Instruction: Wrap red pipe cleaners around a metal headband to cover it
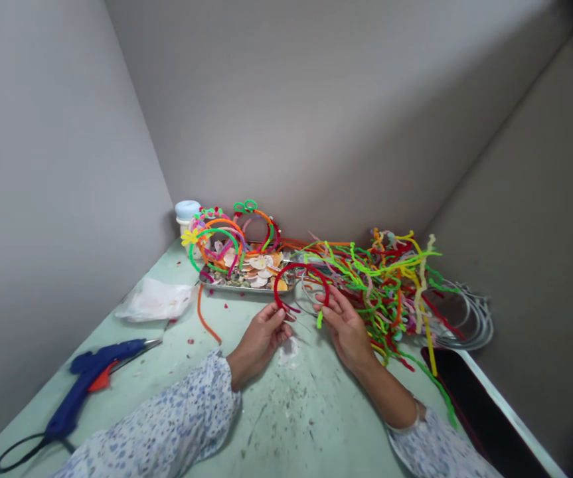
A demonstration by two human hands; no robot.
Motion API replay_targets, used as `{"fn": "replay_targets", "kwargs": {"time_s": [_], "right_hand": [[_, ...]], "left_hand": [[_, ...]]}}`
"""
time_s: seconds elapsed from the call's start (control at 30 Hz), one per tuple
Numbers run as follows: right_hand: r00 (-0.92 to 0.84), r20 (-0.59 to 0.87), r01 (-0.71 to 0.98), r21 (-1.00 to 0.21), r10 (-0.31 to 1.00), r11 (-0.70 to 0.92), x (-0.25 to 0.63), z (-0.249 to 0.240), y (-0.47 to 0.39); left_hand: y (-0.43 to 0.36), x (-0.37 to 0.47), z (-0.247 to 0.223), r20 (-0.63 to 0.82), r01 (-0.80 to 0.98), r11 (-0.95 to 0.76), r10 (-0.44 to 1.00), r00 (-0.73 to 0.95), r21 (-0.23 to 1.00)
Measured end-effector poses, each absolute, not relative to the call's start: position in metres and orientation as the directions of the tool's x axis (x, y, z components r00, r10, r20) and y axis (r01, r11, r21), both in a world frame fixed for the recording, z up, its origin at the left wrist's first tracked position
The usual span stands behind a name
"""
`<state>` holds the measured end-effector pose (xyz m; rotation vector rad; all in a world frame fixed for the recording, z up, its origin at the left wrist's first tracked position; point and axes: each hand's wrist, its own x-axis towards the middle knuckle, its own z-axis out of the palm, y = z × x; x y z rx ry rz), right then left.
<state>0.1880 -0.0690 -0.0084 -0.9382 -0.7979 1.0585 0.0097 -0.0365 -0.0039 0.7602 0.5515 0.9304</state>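
Between my two hands stands a headband-shaped hoop wound in red pipe cleaner (302,265), its arch pointing away from me. My left hand (265,332) pinches its left end, where a short red tail sticks out. The other end is held by the fingers of my right hand (346,326), with a short bright green pipe cleaner tip (320,320) hanging below them. Behind the hoop is a metal tray (239,288) of shells and small stones. Several finished, colourful pipe cleaner headbands (216,232) lean over the tray's left part.
A blue glue gun (84,385) lies at the left, near a clear plastic bag (155,300). A jar with a pale blue lid (187,211) stands behind. Tangled pipe cleaners (390,285), a coil of grey wire (475,318) and a dark flat object (485,405) occupy the right.
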Motion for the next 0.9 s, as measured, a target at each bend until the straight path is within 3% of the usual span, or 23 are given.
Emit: {"fn": "replay_targets", "kwargs": {"time_s": [0.4,0.9], "right_hand": [[0.248,0.104,-0.312,-0.933,0.963,0.181,0.1847,-0.012,-0.069],[0.223,-0.03,-0.292,-0.956,0.974,0.037,0.1861,-0.0136,-0.0689]], "left_hand": [[-0.0343,0.0095,-0.0013,-0.126,-0.527,0.392,0.874,0.47,0.754],[-0.0332,0.0093,0.0001,-0.157,-0.497,0.414,0.864,0.479,0.763]]}}
